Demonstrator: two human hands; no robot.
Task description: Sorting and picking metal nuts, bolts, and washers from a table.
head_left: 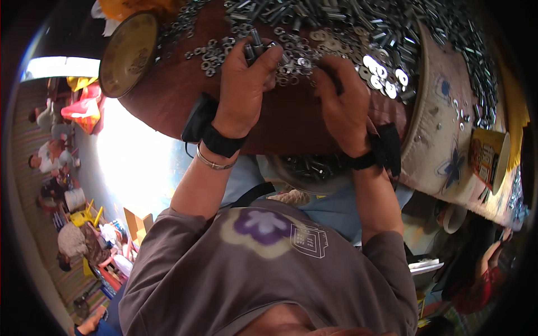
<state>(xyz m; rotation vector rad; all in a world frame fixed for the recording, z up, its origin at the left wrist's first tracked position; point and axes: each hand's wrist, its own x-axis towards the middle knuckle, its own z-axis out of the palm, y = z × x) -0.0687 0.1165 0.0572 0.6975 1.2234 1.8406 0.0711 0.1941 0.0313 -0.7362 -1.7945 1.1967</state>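
Observation:
My left hand is closed around several short metal cylinders, which stick up between thumb and fingers like bolts or sleeves. Close to it on the brown-red surface lie loose metal nuts. My right hand bends over the near edge of the small parts, its thumb and fingertips drawn together; what they pinch, if anything, is hidden. Just beyond and right of that hand are shiny flat washers. A heap of metal tubes spreads across the far side.
A round bowl stands tilted at the left. Below my hands, a bowl of dark bolts sits at my lap. To the right are a flower-patterned cloth and a yellow box. Other people sit far left.

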